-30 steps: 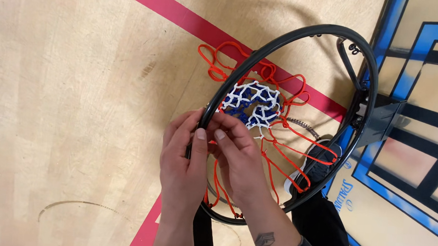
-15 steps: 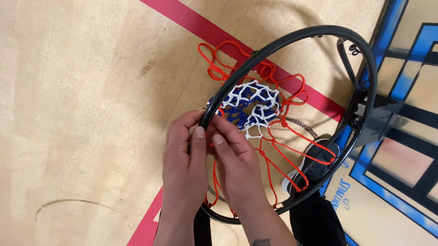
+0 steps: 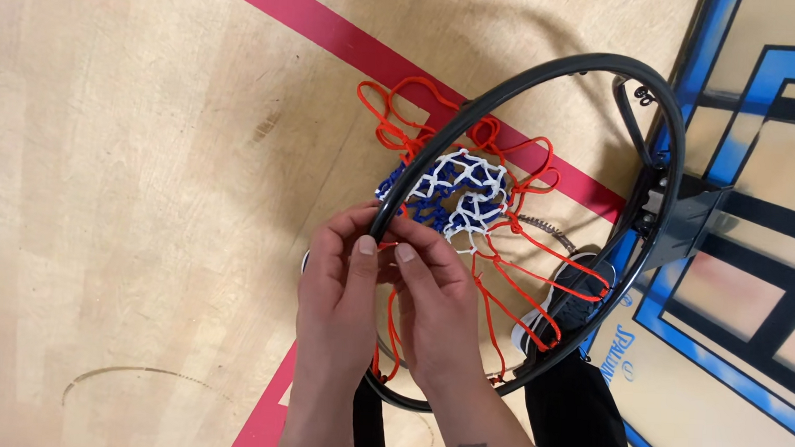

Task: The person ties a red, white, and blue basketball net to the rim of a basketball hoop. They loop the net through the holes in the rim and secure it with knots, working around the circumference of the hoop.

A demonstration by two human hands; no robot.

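Observation:
A black basketball rim is fixed to a backboard with blue and black lines. A red, white and blue net hangs loosely from the rim, bunched in the middle. My left hand grips the near left part of the rim, thumb on top. My right hand sits right beside it, fingers pinching a red net cord at the rim. The fingertips of both hands meet at the same spot on the ring.
Below is a light wooden court floor with a red painted line. My dark trouser legs and a dark shoe show through the rim at the lower right.
Both hands stay at the same spot on the rim, with small finger movements on the red cord. The view has shifted slightly.

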